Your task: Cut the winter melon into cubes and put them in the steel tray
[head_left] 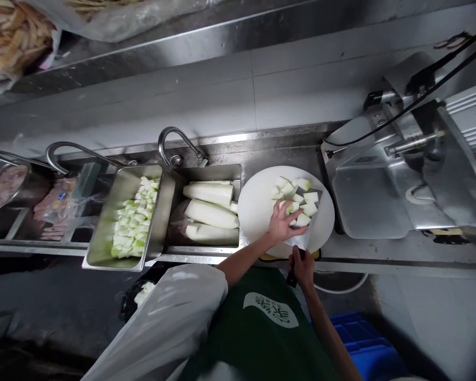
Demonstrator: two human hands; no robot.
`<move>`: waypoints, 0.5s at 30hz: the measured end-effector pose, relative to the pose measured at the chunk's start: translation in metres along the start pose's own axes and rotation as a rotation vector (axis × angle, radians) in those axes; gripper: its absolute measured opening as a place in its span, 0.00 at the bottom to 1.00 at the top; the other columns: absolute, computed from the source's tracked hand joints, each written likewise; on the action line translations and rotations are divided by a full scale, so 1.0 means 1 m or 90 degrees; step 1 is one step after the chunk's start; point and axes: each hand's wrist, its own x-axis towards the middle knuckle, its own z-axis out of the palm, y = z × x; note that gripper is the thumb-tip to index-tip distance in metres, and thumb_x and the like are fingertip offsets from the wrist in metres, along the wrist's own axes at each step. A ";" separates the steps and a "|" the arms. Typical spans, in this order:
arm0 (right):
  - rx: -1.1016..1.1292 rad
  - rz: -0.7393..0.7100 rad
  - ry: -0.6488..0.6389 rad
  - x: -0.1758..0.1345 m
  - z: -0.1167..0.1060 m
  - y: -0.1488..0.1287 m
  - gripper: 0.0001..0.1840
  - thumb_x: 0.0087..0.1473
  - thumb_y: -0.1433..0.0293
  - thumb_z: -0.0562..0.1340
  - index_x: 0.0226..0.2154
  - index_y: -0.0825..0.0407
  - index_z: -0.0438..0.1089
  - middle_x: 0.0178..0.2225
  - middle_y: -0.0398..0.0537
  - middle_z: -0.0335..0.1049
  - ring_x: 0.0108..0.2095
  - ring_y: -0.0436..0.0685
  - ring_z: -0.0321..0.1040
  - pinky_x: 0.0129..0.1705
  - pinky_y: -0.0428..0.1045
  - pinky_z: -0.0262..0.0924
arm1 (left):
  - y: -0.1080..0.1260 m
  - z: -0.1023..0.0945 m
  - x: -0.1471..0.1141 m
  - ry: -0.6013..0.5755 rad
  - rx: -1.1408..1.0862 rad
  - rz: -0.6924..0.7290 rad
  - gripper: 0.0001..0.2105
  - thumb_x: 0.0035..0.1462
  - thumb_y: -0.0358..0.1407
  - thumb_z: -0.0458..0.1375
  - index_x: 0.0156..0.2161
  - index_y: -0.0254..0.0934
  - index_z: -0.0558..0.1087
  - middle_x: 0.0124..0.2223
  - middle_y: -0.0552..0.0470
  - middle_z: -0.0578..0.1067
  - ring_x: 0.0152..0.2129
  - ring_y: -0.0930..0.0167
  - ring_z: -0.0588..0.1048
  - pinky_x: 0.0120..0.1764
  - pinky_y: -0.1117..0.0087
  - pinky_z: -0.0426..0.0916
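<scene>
Evidently the cutting is only partly done: diced pieces (pixel 135 225) already cover much of the floor of the steel tray (pixel 157 225), whose near end juts past the table's (pixel 365 253) front edge, while several long peeled gourds (pixel 211 211) lie uncut in the sink (pixel 218 172) just beside it. Another batch of pale chunks (pixel 310 209) sits right of centre on the round white board (pixel 256 198), towards its right edge, at least some of them resting on the flat blade of a cleaver (pixel 303 239). The left hand (pixel 284 222) lies over these chunks, fingers spread apart; the right hand (pixel 304 269) is wrapped around the cleaver's black handle at the board's near edge. Far left, a metal pot (pixel 42 189) holds pale pinkish meat (pixel 3 186).
</scene>
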 end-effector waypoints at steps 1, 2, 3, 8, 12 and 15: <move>-0.003 -0.010 -0.003 -0.003 0.003 -0.004 0.29 0.54 0.40 0.62 0.27 0.47 0.58 0.15 0.36 0.61 0.10 0.49 0.58 0.12 0.45 0.54 | 0.001 -0.007 0.001 0.010 0.006 0.009 0.27 0.51 0.56 0.66 0.53 0.45 0.78 0.59 0.42 0.67 0.63 0.51 0.60 0.64 0.41 0.59; -0.007 -0.020 -0.009 -0.007 0.006 -0.008 0.28 0.55 0.41 0.61 0.27 0.48 0.58 0.15 0.36 0.61 0.10 0.49 0.58 0.12 0.45 0.54 | 0.002 -0.015 0.003 0.023 0.013 0.015 0.27 0.51 0.56 0.66 0.53 0.45 0.78 0.59 0.42 0.67 0.63 0.51 0.60 0.64 0.41 0.59; -0.008 -0.031 -0.017 -0.010 0.012 -0.011 0.28 0.56 0.42 0.62 0.26 0.48 0.59 0.15 0.36 0.61 0.10 0.49 0.58 0.12 0.45 0.54 | 0.001 -0.025 0.003 0.035 0.020 0.017 0.27 0.51 0.56 0.66 0.53 0.44 0.78 0.59 0.42 0.67 0.64 0.51 0.60 0.64 0.41 0.59; 0.024 -0.082 -0.095 -0.021 0.064 -0.030 0.26 0.57 0.45 0.63 0.27 0.48 0.58 0.15 0.34 0.60 0.11 0.48 0.57 0.13 0.44 0.55 | -0.019 -0.104 0.000 0.115 0.083 0.000 0.28 0.50 0.56 0.67 0.53 0.45 0.77 0.59 0.42 0.67 0.64 0.52 0.60 0.65 0.42 0.59; -0.018 -0.128 -0.235 -0.029 0.138 -0.053 0.26 0.58 0.44 0.62 0.28 0.47 0.57 0.15 0.34 0.60 0.11 0.47 0.58 0.13 0.44 0.55 | -0.058 -0.200 -0.021 0.234 0.189 -0.060 0.28 0.50 0.56 0.67 0.53 0.46 0.77 0.61 0.44 0.65 0.64 0.51 0.60 0.65 0.41 0.58; -0.066 -0.144 -0.383 -0.043 0.212 -0.072 0.25 0.59 0.43 0.59 0.30 0.46 0.57 0.15 0.33 0.60 0.11 0.48 0.57 0.14 0.44 0.55 | -0.097 -0.280 -0.054 0.320 0.251 -0.142 0.28 0.50 0.56 0.68 0.53 0.46 0.78 0.63 0.44 0.63 0.65 0.50 0.58 0.65 0.41 0.56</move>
